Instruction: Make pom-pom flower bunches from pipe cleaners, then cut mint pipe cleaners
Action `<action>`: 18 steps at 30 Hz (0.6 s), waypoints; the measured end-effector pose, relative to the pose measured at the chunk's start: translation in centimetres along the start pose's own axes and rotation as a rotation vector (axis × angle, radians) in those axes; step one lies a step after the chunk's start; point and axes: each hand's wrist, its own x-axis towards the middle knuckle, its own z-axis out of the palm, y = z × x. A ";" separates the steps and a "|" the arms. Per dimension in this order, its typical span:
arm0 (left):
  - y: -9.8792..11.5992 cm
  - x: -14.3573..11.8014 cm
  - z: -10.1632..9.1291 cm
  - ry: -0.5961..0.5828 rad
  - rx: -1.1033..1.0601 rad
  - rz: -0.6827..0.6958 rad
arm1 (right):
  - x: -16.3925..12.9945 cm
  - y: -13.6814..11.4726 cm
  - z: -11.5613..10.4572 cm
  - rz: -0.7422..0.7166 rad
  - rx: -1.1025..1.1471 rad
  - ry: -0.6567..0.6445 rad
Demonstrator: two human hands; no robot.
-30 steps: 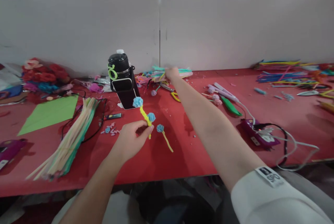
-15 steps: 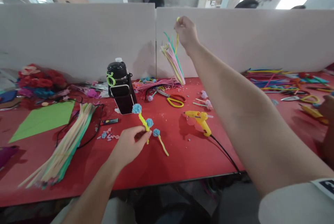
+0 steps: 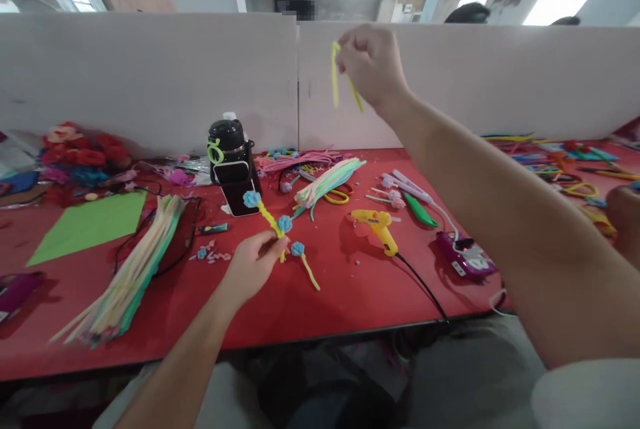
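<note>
My left hand [image 3: 253,262] pinches a yellow pipe-cleaner stem with two blue pom flowers [image 3: 265,213], held just above the red table [image 3: 320,302]. A third blue flower on a yellow stem [image 3: 303,262] lies on the table just right of that hand. High in front of the white divider, my right hand [image 3: 373,62] grips a single yellow pipe cleaner [image 3: 335,72] that dangles folded from its fingers. A loose bundle of pastel pipe cleaners [image 3: 327,182] lies on the table below it.
A black bottle and phone [image 3: 234,165] stand at the back. A yellow glue gun [image 3: 377,225] with black cord, scissors [image 3: 336,197], a green-tipped tool [image 3: 417,205] and a purple power strip [image 3: 465,255] lie right. A long pipe-cleaner bundle [image 3: 133,269] and green paper [image 3: 90,225] lie left.
My right hand lifted from the far pile with a bundle hanging, then the bundle dropped to the table; only one yellow pipe cleaner stays in it. The left hand has barely moved.
</note>
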 end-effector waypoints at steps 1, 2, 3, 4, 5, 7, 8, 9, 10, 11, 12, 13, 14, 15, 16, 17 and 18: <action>0.1 0.0 0.1 -0.006 -0.047 0.003 | -2.4 0.4 0.0 -0.032 0.012 -0.007; 0.1 0.0 0.2 -0.017 -0.099 0.009 | -5.0 0.8 -0.1 -0.062 0.027 -0.019; 0.2 -0.1 0.4 -0.031 -0.152 0.018 | -7.7 1.1 -0.2 -0.087 0.047 -0.033; 0.3 -0.2 0.6 -0.045 -0.202 0.026 | -10.3 1.3 -0.4 -0.102 0.074 -0.048; 0.3 -0.3 0.8 -0.055 -0.249 0.034 | -12.9 1.4 -0.7 -0.110 0.110 -0.063; 0.5 -0.6 1.2 -0.064 -0.341 0.039 | -17.3 1.3 -1.0 -0.128 0.211 -0.095; 0.5 -0.7 1.4 -0.059 -0.392 0.036 | -19.1 1.3 -1.1 -0.123 0.279 -0.118; 0.6 -0.8 1.7 -0.053 -0.447 0.027 | -20.5 1.3 -1.1 -0.090 0.352 -0.132; 0.7 -0.9 2.0 -0.040 -0.506 0.014 | -21.6 1.5 -1.0 -0.046 0.407 -0.155; 0.7 -1.0 2.3 -0.025 -0.557 -0.003 | -22.5 1.8 -0.7 0.009 0.428 -0.186; 0.7 -1.1 2.7 -0.008 -0.598 -0.022 | -23.2 2.3 -0.4 0.061 0.402 -0.221; 0.8 -1.2 3.0 0.012 -0.626 -0.038 | -23.7 3.0 -0.1 0.101 0.325 -0.255; 0.8 -1.2 3.4 0.032 -0.646 -0.054 | -24.1 3.8 0.3 0.115 0.197 -0.265; 0.9 -1.3 3.9 0.051 -0.661 -0.068 | -24.4 4.8 0.6 0.089 0.048 -0.251; 0.9 -1.4 4.3 0.067 -0.674 -0.081 | -24.7 5.8 0.9 0.042 -0.067 -0.220; 0.9 -1.5 4.7 0.079 -0.685 -0.094 | -24.9 6.8 1.2 0.010 -0.135 -0.206; 0.8 -1.5 5.1 0.086 -0.692 -0.103 | -25.1 7.8 1.3 -0.001 -0.144 -0.204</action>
